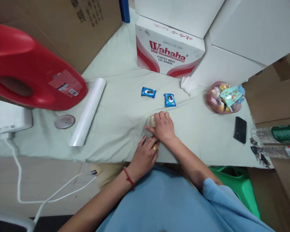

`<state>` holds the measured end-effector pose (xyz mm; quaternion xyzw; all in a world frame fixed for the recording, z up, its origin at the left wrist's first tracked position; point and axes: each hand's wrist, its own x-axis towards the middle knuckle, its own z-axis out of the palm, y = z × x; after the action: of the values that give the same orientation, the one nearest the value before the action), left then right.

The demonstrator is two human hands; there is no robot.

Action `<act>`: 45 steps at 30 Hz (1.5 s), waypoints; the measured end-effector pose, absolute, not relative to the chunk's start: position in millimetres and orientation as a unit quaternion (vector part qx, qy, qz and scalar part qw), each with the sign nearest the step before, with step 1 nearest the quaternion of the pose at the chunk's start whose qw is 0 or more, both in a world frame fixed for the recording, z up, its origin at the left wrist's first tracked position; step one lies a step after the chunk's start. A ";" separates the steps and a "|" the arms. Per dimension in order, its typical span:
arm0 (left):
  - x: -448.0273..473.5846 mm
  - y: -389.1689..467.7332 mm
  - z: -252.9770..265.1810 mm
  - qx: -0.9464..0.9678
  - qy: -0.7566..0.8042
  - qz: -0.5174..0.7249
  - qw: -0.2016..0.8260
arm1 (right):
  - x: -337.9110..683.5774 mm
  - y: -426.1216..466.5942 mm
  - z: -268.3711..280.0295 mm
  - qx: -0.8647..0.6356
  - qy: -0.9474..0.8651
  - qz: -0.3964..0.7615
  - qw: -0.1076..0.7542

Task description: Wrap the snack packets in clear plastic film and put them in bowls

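Observation:
My right hand [162,126] rests on the cloth with its fingers bent over a small clear wrapped snack with yellow on it [152,121]. Most of that packet is hidden under the palm and fingers. Just below, my left hand [146,152] lies flat, its fingers stretched towards the right hand and its fingertips close against the heel of that hand. Nothing shows in the left hand. Farther off lie two blue snack packets, one on the left [148,92] and one on the right [169,100], apart from both hands.
A pink bowl [211,104] of wrapped snacks, a crumpled white plastic piece [188,85] and a black phone [240,130] lie to the right. On the left are a white roll [88,112], a round lid [65,121] and a red jug [36,71]. A Wahaha box [169,48] stands behind.

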<state>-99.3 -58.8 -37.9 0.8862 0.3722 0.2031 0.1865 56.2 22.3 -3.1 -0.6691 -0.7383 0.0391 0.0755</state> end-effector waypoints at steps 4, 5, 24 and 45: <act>-108.5 -57.2 -37.9 0.861 0.380 0.259 0.216 | 50.9 17.8 -2.7 -0.682 -0.726 0.037 0.080; -109.0 -55.2 -35.7 0.849 0.385 0.276 0.234 | 51.9 17.4 0.7 -0.685 -0.723 0.042 0.079; -70.1 -14.0 -0.3 0.482 0.445 0.286 0.699 | 123.7 -46.7 5.0 -0.561 -0.395 0.558 0.467; -135.4 -47.6 -55.0 0.823 0.440 0.336 0.128 | 407.2 104.3 117.6 -0.849 -0.444 -0.077 0.278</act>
<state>-135.4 -47.6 -55.0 0.8228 0.4396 0.3365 0.1284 407.2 104.3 117.6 -0.8485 -0.4436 -0.0773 0.2779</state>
